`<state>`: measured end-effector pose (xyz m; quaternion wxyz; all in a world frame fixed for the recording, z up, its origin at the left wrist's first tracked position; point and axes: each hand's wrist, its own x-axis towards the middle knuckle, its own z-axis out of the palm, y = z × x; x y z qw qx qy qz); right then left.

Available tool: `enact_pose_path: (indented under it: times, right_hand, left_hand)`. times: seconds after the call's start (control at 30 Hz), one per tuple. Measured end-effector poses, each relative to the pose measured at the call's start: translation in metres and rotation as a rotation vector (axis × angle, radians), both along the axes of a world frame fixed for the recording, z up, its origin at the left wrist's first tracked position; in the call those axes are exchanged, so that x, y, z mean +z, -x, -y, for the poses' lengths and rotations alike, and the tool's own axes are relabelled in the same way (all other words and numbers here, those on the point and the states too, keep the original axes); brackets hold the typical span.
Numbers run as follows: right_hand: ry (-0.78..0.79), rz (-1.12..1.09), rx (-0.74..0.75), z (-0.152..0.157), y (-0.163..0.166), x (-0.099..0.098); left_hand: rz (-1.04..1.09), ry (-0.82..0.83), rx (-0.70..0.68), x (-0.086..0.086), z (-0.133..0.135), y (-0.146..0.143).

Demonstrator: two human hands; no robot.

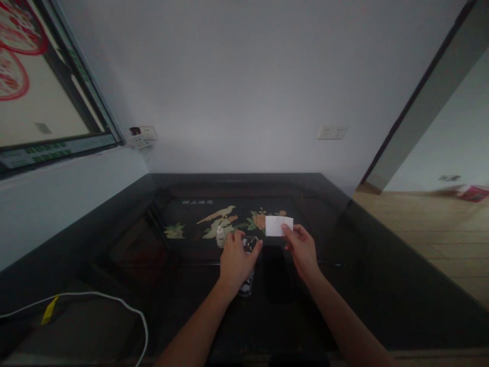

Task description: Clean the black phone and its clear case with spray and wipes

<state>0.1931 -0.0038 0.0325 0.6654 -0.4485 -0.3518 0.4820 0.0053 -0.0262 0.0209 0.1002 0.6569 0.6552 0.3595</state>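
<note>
Progress: the work looks partway along – a small white rectangular card of paper-like stuff [274, 226] is up in the fingers, while a clear plastic case with rounded corners [247, 288] lies on the glossy black painted surface [367, 290]. What seems left is for the card to be let go; nothing shows it fixed to anything.
Right hand: the right hand [303, 251] pinches the card at its near right corner between thumb and fingers, the other fingers curled in behind. Its forearm slants in from the near edge, right of centre.
Left hand: the left hand [236, 259] arches palm down over the case, thumb and fingers spread apart around its far end. Whether they grip or merely rest there, I cannot tell.
Card: it is held face up or tilted (the angle is hard to judge) over the painted flowers, nearer the surface's far edge than the case is.
Case: it lies lengthwise toward the near edge, around the middle, partly hidden by the left hand.
Black slab: a flat, dark, phone-like rectangle [277, 275] lies between the forearms, just beside the case and apart from it.
Bottle: a small whitish bottle with a narrow top [220, 238] stands upright just beyond the left fingers.
Cable: a thin white cable [126, 305] loops near the surface's near left corner – well apart from both hands.
</note>
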Motion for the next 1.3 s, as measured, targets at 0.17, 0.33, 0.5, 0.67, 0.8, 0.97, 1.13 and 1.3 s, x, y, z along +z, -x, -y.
enact_pose_path:
  times: [0.17, 0.33, 0.5, 0.67, 0.8, 0.97, 1.13, 1.3]
  right_hand:
    - [0.005, 0.047, 0.006, 0.001, 0.0, 0.002]
    - [0.002, 0.085, -0.007, 0.002, 0.0, 0.004]
    - [0.001, 0.109, -0.002, 0.002, 0.001, 0.005]
    - [-0.015, 0.117, -0.019, 0.001, -0.002, 0.004]
    - [-0.024, 0.079, -0.05, -0.002, -0.008, 0.002]
    - [-0.071, 0.082, -0.107, -0.005, -0.015, 0.002]
    - [-0.073, 0.098, -0.113, -0.004, -0.015, 0.005]
    - [-0.09, 0.127, -0.118, -0.004, -0.014, 0.004]
  left_hand:
    - [-0.086, -0.046, -0.027, -0.01, -0.009, -0.006]
    - [-0.235, 0.04, 0.015, -0.008, -0.005, -0.006]
    - [-0.334, 0.115, 0.061, -0.002, 0.001, -0.005]
    - [-0.379, 0.122, 0.08, 0.003, 0.005, -0.006]
    - [-0.407, 0.138, 0.065, 0.006, 0.011, -0.006]
    - [-0.441, 0.141, 0.057, 0.008, 0.016, -0.004]
    - [-0.428, 0.154, 0.054, 0.011, 0.018, -0.004]
    - [-0.419, 0.132, 0.052, 0.015, 0.02, -0.004]
